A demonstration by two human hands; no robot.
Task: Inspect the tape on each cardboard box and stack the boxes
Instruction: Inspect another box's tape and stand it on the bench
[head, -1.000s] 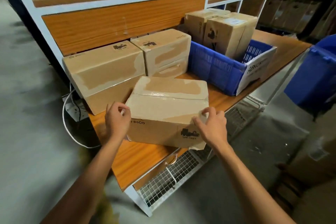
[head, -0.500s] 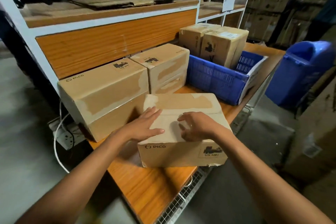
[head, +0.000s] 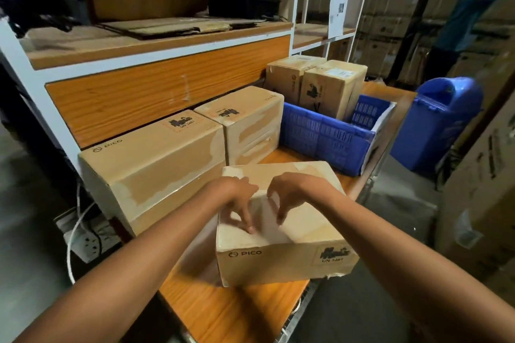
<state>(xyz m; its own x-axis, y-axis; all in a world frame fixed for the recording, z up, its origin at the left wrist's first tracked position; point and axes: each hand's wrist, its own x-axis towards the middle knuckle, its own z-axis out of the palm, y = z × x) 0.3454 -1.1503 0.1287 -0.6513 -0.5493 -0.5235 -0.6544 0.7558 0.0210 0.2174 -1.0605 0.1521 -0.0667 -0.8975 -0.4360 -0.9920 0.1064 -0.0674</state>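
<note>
While both hands rest on its taped top, we enter the near box [head: 281,234] first: brown cardboard, PICO mark on the side facing us. It lies flat on the bench [head: 223,315], with one bottom corner jutting past the bench edge away from the shelf back.

Left hand [head: 237,198]: fingers fairly straight, tips pressed to the tape, gripping nothing.

Right hand [head: 292,192]: fingers arched and apart, tips on the same taped top, likewise clamped on nothing.

We judge this to be the inspection step for this box.

Along the bench's back edge, against the shelf:
- large box [head: 150,164] at the left corner, taped along its seam
- second box [head: 250,125] just beside it, touching or nearly so

Neither carries another box. We cannot tell whether their tape has been checked.

Toward the bench's far end: blue crate [head: 326,139] holding a pair of upright boxes [head: 331,89], side by side.

Off the bench, beyond its far corner: blue bin [head: 446,120].

Progress, as we judge it: early. No stack is built, one box is under check, and the crate pair is apparently waiting. Left to do: finish this tape, set the box on another, and repeat for the rest.
</note>
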